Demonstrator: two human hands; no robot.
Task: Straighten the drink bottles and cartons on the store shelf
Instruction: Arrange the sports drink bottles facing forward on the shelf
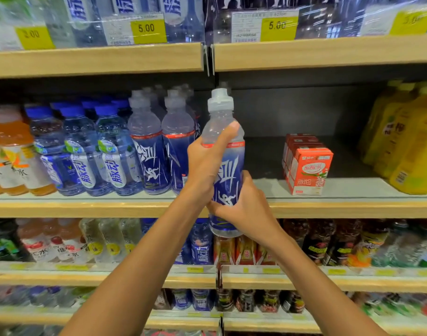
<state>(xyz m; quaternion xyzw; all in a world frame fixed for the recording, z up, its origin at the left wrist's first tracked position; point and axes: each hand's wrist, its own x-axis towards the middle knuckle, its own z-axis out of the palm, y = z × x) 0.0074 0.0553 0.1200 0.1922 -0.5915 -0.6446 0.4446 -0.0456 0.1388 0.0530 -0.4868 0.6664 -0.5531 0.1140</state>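
Mid-step: one sports bottle (229, 170) held upright in front of the middle shelf (328, 208), base hanging below the shelf's front edge and resting on nothing. Gripped by both hands: left hand (205, 166) wrapped round the shoulder and upper label, thumb up along the clear neck; right hand (244, 209) curled round the lower body, fingers across the label's white figure. Grey cap (220, 103) on top, label facing outward.

Same-brand bottles (149, 154) standing in files just to the left, labels forward, beside blue-capped bottles (110, 156) (leaning a little in this wide-angle view, hard to say whether truly tilted). To the right, a bare stretch of shelf, then a short file of red cartons (309, 170), then yellow bottles (411, 146) at the far edge.

Judged as the placing stage for this one bottle: in hand, not yet set down. Likely home: the gap just right of its matching files. Next move calls for raising the base over the front lip, easing in beside the nearest twin without knocking it, and setting down flat, label to the front, flush with the row's face. Then releasing one hand first, steadying with the other. Cartons probably next, standing well apart from their neighbours.
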